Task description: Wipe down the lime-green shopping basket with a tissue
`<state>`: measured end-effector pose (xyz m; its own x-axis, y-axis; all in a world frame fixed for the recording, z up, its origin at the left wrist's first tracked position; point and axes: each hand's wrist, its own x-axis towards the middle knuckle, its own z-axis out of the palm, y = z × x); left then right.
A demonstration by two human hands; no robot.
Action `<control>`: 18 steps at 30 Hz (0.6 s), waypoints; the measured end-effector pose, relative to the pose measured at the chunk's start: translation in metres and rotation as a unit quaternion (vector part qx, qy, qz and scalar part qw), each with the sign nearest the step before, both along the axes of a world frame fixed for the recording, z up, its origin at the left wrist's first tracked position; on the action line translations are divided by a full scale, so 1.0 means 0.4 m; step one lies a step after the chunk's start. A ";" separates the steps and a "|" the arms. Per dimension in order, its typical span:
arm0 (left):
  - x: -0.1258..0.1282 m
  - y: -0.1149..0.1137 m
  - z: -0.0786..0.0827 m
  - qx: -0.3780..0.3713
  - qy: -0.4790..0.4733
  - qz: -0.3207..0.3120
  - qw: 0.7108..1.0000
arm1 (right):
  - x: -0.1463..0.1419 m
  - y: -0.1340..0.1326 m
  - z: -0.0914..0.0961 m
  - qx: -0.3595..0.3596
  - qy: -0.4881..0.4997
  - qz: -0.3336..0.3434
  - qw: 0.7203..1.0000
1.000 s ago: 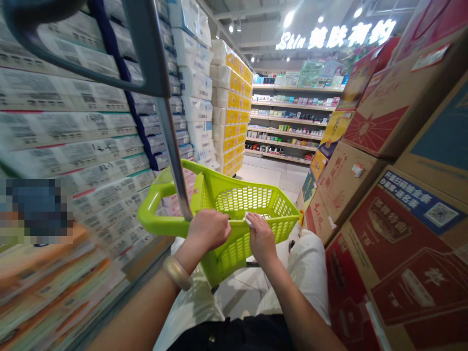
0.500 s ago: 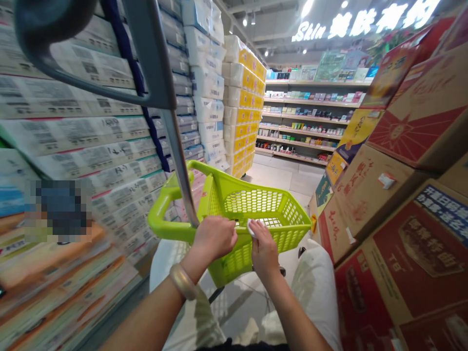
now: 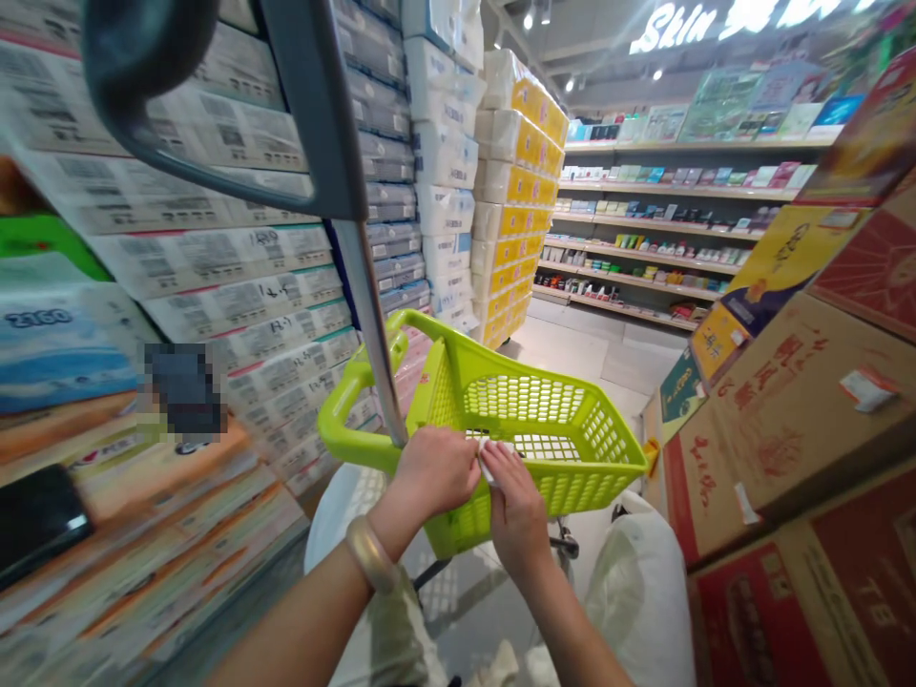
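In the head view a lime-green shopping basket (image 3: 601, 469) on wheels stands between my knees. Fingers curled, my left hand (image 3: 438, 468) grips its near rim beside the base of a metal pole (image 3: 376, 324). That pole rises to a grey handle (image 3: 315, 105) at upper left. Just to the right, my right hand (image 3: 513, 491) presses a crumpled white wipe (image 3: 488, 462) against the same rim, its fingers nearly touching my left hand. Part of the wipe is hidden under the fingers. A gold-coloured bangle (image 3: 372, 553) circles my left wrist.
Stacked white paper packs (image 3: 236, 248) rise close on the left, with a black phone-like object (image 3: 43, 520) on lower packs. Yellow-and-white packs (image 3: 519, 219) stand ahead. Cardboard cartons (image 3: 780, 382) crowd the right side. Stocked shelves (image 3: 651, 191) line the back.
The view has swung a little left, so the basket and shelves sit farther right. My right hand has slid along the rim towards my left hand with the wipe.
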<state>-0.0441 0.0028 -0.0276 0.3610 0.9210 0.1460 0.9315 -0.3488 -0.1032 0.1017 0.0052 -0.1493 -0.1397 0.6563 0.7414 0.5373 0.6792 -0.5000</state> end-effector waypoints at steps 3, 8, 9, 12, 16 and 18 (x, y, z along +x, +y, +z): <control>0.001 0.000 0.000 -0.005 0.004 0.009 1.000 | 0.015 0.013 -0.004 -0.003 0.011 -0.019 1.000; 0.002 0.003 0.004 -0.019 0.003 0.010 1.000 | 0.026 0.029 -0.011 -0.020 0.001 -0.009 1.000; 0.001 0.004 0.006 -0.022 0.002 0.011 1.000 | 0.024 0.029 -0.009 -0.021 -0.006 0.003 1.000; -0.005 0.009 0.011 -0.028 -0.005 0.013 1.000 | 0.025 0.031 -0.001 -0.018 -0.033 0.036 0.999; -0.016 0.020 0.012 -0.038 -0.021 0.013 0.999 | 0.038 0.038 -0.003 -0.023 -0.041 0.030 0.998; -0.022 0.027 0.011 -0.044 -0.023 0.008 0.999 | 0.028 0.036 -0.006 -0.028 -0.025 -0.001 0.999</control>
<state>-0.0530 0.0135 -0.0233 0.3403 0.9368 0.0814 0.9403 -0.3390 -0.0297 0.1130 0.0196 -0.1518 -0.1749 0.6973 0.6951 0.5639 0.6497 -0.5098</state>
